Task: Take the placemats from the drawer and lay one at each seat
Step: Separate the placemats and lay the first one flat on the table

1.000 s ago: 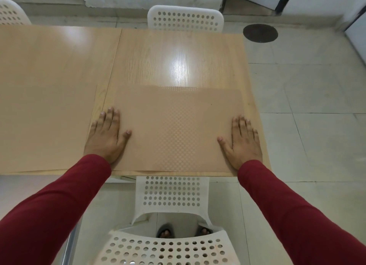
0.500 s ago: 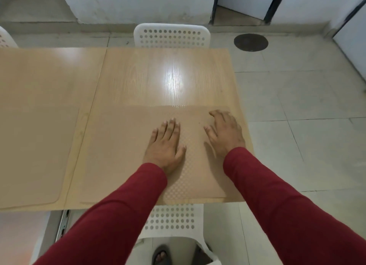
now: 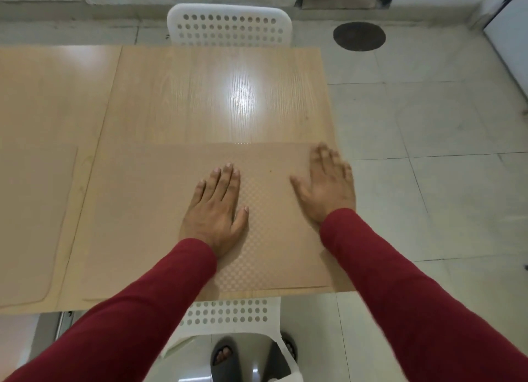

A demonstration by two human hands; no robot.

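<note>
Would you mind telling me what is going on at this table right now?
A person in red sleeves is laying placemats on a wooden table. The left hand lies flat, fingers straight, on the placemat at the near seat, above a white chair. The right hand is open and blurred over the mat's right edge; whether it touches is unclear. A second placemat already lies to the left. Another white chair stands at the far side, with no mat before it.

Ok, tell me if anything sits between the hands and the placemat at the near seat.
Nothing visible does. The left hand lies flat on the placemat, fingers straight. The right hand is blurred over the mat's right edge, fingers spread; whether it touches cannot be told. A second placemat lies apart to the left.
</note>
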